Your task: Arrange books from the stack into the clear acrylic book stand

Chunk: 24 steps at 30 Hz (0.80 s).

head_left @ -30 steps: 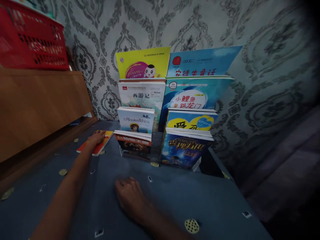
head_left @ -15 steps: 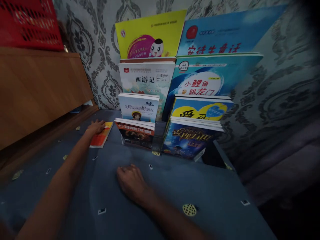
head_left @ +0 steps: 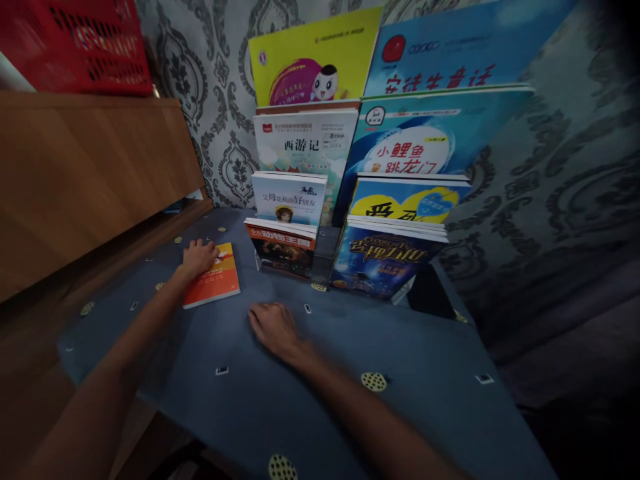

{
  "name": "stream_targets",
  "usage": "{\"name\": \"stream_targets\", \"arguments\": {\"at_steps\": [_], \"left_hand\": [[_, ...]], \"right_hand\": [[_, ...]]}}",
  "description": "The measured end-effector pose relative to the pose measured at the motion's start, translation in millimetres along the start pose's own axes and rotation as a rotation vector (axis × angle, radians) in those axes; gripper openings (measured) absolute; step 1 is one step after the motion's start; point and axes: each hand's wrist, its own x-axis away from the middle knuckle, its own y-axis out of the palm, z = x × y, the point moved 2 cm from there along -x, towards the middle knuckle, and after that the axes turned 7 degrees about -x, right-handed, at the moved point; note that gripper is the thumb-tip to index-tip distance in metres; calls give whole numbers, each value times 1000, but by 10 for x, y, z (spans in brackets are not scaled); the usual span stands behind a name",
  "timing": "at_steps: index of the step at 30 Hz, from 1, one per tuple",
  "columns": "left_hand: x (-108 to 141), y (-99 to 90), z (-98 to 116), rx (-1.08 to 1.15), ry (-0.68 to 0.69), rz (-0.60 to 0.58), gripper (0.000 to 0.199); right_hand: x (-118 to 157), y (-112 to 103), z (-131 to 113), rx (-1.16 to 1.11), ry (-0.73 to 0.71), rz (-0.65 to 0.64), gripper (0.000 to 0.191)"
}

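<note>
My left hand (head_left: 200,259) lies on the upper left part of an orange and yellow paperback book (head_left: 215,283), its fingers spread over the cover. This book lies flat on the cloth-covered table (head_left: 260,407). My right hand (head_left: 274,327) rests on the cloth to the right of the book, fingers curled in, with nothing visible in them. Behind it, two columns of books stand upright in tiers. At the front are a dark animal book (head_left: 283,253) and a dark blue book (head_left: 377,260); a yellow book (head_left: 350,47) and a blue book (head_left: 460,50) stand at the back.
A wooden cabinet (head_left: 95,180) stands at the left, with a red plastic basket (head_left: 100,47) on top. Patterned wallpaper (head_left: 235,160) covers the wall behind the books. A black panel (head_left: 430,293) is beside the right column.
The orange book has turned and shifted right under my left hand, so more of its cover shows. My right hand stays curled on the table. The view has shifted slightly.
</note>
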Motion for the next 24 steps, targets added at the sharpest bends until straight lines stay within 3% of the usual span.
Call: {"name": "stream_targets", "arguments": {"at_steps": [6, 10, 17, 22, 24], "left_hand": [[404, -140, 195, -49, -85, 100, 48], [649, -233, 313, -87, -86, 118, 50], [1101, -293, 481, -118, -74, 89, 52], [1357, -274, 510, -119, -102, 64, 45], [1430, -265, 533, -133, -77, 126, 40]], "right_hand": [[8, 3, 17, -56, 34, 69, 27], [-6, 20, 51, -85, 23, 211, 22], [6, 100, 102, -83, -190, 471, 16], [4, 146, 104, 16, -242, 461, 15], [-4, 156, 103, 50, -245, 435, 14]]}}
